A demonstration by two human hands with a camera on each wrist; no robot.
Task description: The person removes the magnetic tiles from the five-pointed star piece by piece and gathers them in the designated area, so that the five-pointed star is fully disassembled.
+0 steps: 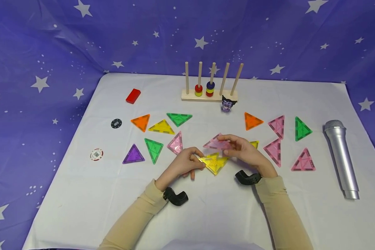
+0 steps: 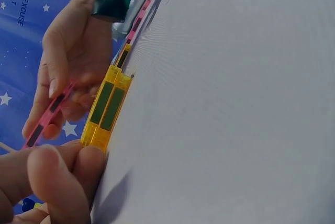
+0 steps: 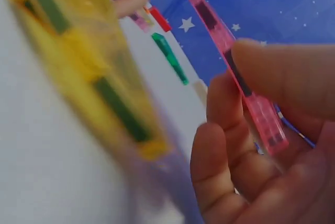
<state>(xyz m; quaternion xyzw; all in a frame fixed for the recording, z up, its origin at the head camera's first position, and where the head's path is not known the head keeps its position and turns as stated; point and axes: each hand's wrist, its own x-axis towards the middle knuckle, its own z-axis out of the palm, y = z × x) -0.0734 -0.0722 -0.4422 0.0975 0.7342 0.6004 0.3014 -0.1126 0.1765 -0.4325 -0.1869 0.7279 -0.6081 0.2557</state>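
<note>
The left hand [image 1: 184,163] pinches the near-left corner of the stacked yellow triangles [image 1: 214,163], which lie flat on the white cloth of the counter [image 1: 81,194]; the left wrist view shows two yellow tiles [image 2: 104,106] one on top of the other, with the fingertips [image 2: 68,177] closed on their end. The right hand [image 1: 245,151] holds a pink triangle [image 1: 218,143] lifted just above and behind the yellow stack, thumb over one face and fingers under the other, as the right wrist view shows [image 3: 235,72]. The pink tile is tilted and not touching the yellow ones.

Taking the yellow stack as the landmark: a small yellow piece [image 1: 254,143] peeks out just right of it, behind the right hand. Further right lie three pink triangles [image 1: 273,151], a green triangle [image 1: 301,129] and an orange triangle [image 1: 252,121], and well beyond those a silver toy microphone [image 1: 341,158]. To the left of the stack are a pink triangle [image 1: 176,143], a green triangle [image 1: 153,149] and a purple triangle [image 1: 133,155]; behind these, orange [image 1: 141,122], yellow [image 1: 161,127] and green [image 1: 178,118] triangles. Far left lie two poker chips [image 1: 97,154] and a red block [image 1: 133,96]. Behind the stack stands a wooden peg rack [image 1: 209,94] carrying coloured rings, with a small dark figurine [image 1: 228,103] just in front of its right end.
</note>
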